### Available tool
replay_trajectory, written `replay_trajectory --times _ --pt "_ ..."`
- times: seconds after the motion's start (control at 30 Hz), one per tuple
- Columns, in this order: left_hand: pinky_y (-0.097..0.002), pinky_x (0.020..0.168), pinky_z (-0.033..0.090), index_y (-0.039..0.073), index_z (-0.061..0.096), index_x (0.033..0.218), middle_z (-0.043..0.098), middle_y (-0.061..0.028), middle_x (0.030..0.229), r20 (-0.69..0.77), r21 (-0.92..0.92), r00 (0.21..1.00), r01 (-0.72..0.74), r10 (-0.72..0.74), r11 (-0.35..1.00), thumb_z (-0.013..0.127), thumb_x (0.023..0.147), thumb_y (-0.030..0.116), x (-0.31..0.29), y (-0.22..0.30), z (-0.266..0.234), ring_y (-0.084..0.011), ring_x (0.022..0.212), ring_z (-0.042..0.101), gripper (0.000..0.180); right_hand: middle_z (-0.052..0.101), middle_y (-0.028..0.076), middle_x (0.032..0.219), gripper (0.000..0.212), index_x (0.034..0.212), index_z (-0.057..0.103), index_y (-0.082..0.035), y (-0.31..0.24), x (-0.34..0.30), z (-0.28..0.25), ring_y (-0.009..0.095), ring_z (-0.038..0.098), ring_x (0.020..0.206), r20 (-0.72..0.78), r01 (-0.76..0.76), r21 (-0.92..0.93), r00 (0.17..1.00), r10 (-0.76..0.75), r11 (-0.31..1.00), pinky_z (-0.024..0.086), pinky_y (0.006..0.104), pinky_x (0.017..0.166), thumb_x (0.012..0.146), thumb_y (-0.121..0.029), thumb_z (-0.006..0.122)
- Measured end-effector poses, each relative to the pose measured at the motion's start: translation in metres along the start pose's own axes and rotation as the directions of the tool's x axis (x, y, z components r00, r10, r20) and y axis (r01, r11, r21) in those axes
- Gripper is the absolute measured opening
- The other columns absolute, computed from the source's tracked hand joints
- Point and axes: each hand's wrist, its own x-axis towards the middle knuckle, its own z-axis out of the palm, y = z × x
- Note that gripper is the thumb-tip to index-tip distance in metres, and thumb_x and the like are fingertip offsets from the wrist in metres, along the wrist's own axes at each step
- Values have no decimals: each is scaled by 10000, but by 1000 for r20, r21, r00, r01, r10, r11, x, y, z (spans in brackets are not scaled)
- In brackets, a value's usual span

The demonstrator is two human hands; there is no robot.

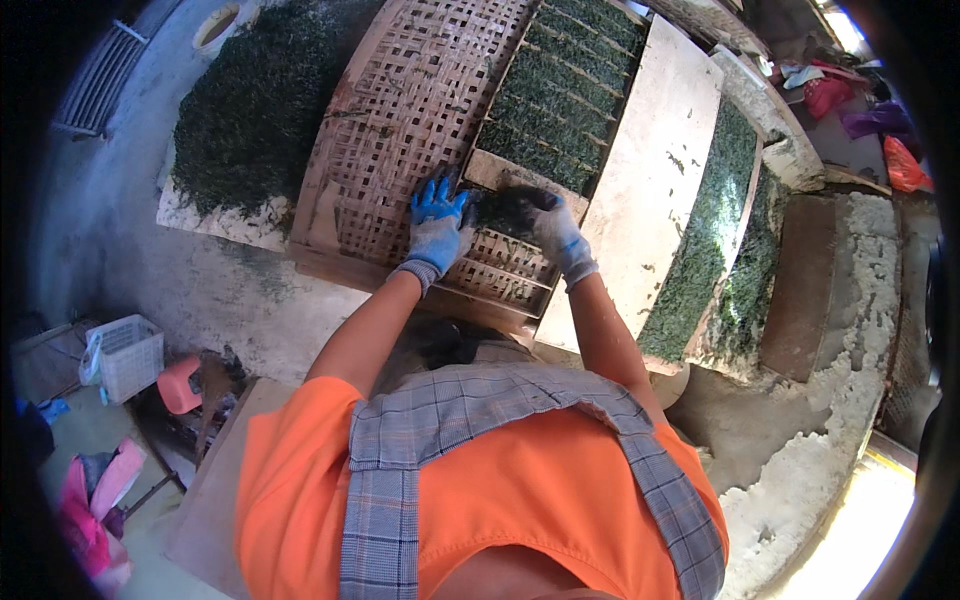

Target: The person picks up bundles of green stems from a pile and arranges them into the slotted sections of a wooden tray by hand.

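Holding left hand [437, 228] spread over woven mat [405, 130]. Touching dark clump [503, 210] with half-blurred right hand [555, 228]; cannot tell if pinching.

Gloves [437, 225] blue and greyish-white — leafy clump [506, 212] dark green — apron [455, 405] grey plaid, shirt [500, 470] bright orange, basket [134, 362] white.

From afar I'm seeing a white basket [132, 360] sitting at left, a reddish plastic object [179, 386] resting just beside it, and pink cloth [118, 478] lying below; at upper right, an orange bag [905, 165] is lying near purple cloth [874, 122].
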Motion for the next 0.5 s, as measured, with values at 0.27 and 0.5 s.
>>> replay_trajectory --times 0.27,0.5 --pt "-487 1105 249 163 537 1287 328 -164 1451 -293 -98 950 -147 113 984 609 859 322 2 12 -4 -350 1333 299 462 638 134 1088 396 1040 667 -130 -68 -25 2 323 575 1078 -71 -24 -369 997 -2 929 491 413 904 645 -115 672" --pt "-467 1132 213 64 506 1308 234 -148 1508 -43 45 988 148 -146 988 585 868 441 10 23 0 -336 1376 223 585 630 161 1098 347 1075 658 -139 -49 9 -28 344 597 994 -418 -421 -427 877 239 800 480 434 851 750 -251 698"
